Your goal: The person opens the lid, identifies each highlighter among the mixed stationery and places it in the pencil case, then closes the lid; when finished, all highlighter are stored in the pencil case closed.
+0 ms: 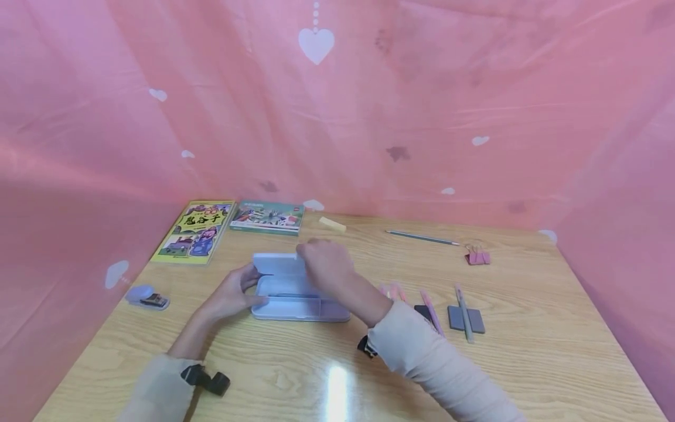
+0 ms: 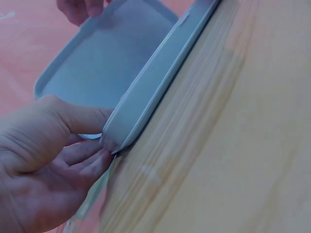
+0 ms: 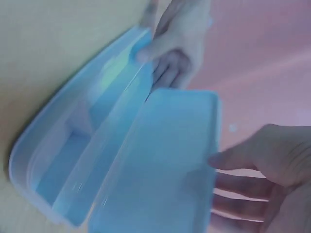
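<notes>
A pale blue pencil case (image 1: pixel 293 309) lies on the table with its lid (image 1: pixel 276 264) raised along the far side. Its divided compartments (image 3: pixel 73 150) show no pens inside. My left hand (image 1: pixel 232 293) grips the case's left end, thumb at the front rim and fingers round the outer end, as the left wrist view shows. With my right hand (image 1: pixel 329 266) I pinch the lid's free edge; in the right wrist view the thumb lies on its inner face and the fingers go behind it. My right forearm covers part of the case's right side.
Left stand a stapler (image 1: pixel 149 298), a yellow book (image 1: pixel 195 231) and a green-covered box (image 1: pixel 269 217). Behind the case lies a cream stick-like block (image 1: pixel 333 224). To the right are a pencil (image 1: pixel 422 237), a pink binder clip (image 1: pixel 477 257), several pens (image 1: pixel 432 312) and a grey block (image 1: pixel 476 320).
</notes>
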